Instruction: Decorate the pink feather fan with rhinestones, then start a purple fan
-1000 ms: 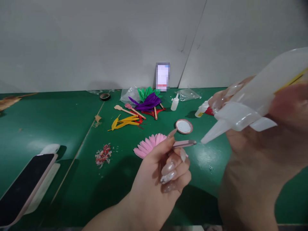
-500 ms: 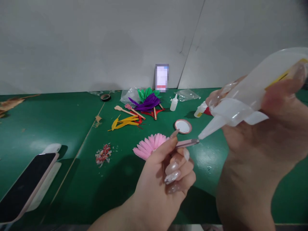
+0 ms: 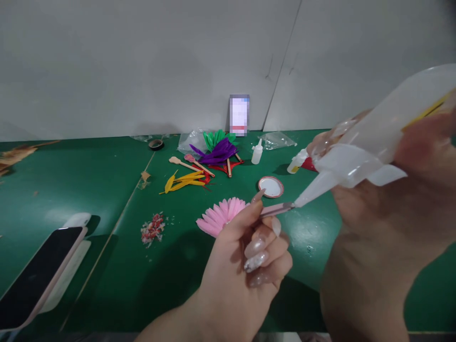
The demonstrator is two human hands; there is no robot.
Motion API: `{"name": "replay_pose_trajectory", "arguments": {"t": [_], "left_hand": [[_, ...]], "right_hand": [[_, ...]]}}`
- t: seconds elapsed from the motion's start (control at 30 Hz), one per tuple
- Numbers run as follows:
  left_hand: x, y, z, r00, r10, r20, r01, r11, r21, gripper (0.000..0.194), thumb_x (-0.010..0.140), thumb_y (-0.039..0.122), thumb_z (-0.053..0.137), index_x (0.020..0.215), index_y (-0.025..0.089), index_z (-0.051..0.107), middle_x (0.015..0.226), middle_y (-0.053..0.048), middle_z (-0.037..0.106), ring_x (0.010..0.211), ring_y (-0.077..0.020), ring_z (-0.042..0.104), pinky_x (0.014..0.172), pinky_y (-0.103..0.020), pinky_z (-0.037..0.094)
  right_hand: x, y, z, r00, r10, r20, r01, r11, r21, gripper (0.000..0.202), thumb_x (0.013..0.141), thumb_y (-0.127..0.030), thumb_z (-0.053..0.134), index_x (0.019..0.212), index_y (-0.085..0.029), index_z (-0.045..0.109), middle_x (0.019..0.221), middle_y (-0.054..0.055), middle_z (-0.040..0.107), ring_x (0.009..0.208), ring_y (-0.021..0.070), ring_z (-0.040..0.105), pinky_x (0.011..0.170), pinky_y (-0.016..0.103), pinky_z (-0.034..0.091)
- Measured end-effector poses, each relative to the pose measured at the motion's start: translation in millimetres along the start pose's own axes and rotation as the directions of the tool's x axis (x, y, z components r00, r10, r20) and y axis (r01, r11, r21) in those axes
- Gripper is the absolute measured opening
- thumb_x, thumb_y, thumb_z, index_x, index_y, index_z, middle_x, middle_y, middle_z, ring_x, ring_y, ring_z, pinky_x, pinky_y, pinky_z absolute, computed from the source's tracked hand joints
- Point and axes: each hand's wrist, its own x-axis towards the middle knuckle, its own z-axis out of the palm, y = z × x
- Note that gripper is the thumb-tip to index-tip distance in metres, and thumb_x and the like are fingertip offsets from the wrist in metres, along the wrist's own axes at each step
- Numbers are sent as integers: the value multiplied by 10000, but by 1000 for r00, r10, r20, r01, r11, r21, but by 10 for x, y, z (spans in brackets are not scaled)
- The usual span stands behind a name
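Observation:
My left hand (image 3: 249,251) pinches a thin pale pink strip (image 3: 278,209) between thumb and forefinger, its free end pointing right. In my right hand (image 3: 384,204) is a large translucent glue bottle (image 3: 388,128) with a yellow mark, tilted nozzle down to the left. The nozzle tip is at the strip's free end; whether they touch I cannot tell. Behind my left hand lies a fan of pink petals (image 3: 223,216), partly hidden by it. A white lid with a red rim (image 3: 271,187) lies just beyond the strip.
Farther back are purple feathers (image 3: 221,152), green petals (image 3: 215,140), yellow feathers (image 3: 185,180), wooden sticks (image 3: 183,163) and small bottles (image 3: 257,153). Red and white scraps (image 3: 153,229) and a phone (image 3: 42,270) lie left. A blurred screen (image 3: 240,115) leans on the wall.
My right hand and the glue bottle have shifted slightly right, with the nozzle still by the strip's end. My left hand has barely moved.

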Motion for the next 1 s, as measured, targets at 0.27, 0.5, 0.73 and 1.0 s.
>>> {"name": "replay_pose_trajectory", "arguments": {"t": [0.27, 0.5, 0.73, 1.0], "left_hand": [[7, -12, 36, 1000, -16, -12, 16, 1000, -6, 282, 869, 196, 466, 604, 100, 461, 384, 53, 389, 327, -7, 252, 332, -119, 158], [2, -9, 23, 1000, -19, -2, 19, 1000, -18, 278, 870, 197, 463, 608, 106, 473, 377, 55, 380, 323, -12, 255, 329, -120, 165], [16, -17, 28, 1000, -22, 10, 22, 1000, -2, 296, 862, 201, 480, 585, 100, 457, 397, 49, 401, 332, -5, 238, 329, -123, 167], [3, -23, 27, 1000, -19, 12, 19, 1000, -9, 300, 871, 209, 468, 591, 101, 459, 391, 53, 391, 332, -7, 250, 333, -121, 172]], "right_hand": [[41, -137, 169, 976, 13, -216, 36, 975, 221, 165, 664, -70, 623, 674, -210, 711, 683, -7, 506, 706, 142, 569, 689, 395, 608], [44, -184, 176, 962, -13, -271, 46, 992, 114, 151, 617, -89, 649, 655, -221, 712, 624, -25, 512, 640, 122, 562, 637, 308, 608], [33, -259, 255, 965, 57, -257, -7, 982, 191, 261, 704, -29, 557, 591, -224, 688, 612, -28, 531, 623, 98, 566, 606, 247, 603], [46, -282, 287, 948, 109, -299, -50, 979, 197, 274, 707, -27, 561, 538, -221, 656, 604, -32, 487, 589, 89, 551, 625, 265, 614]]}}
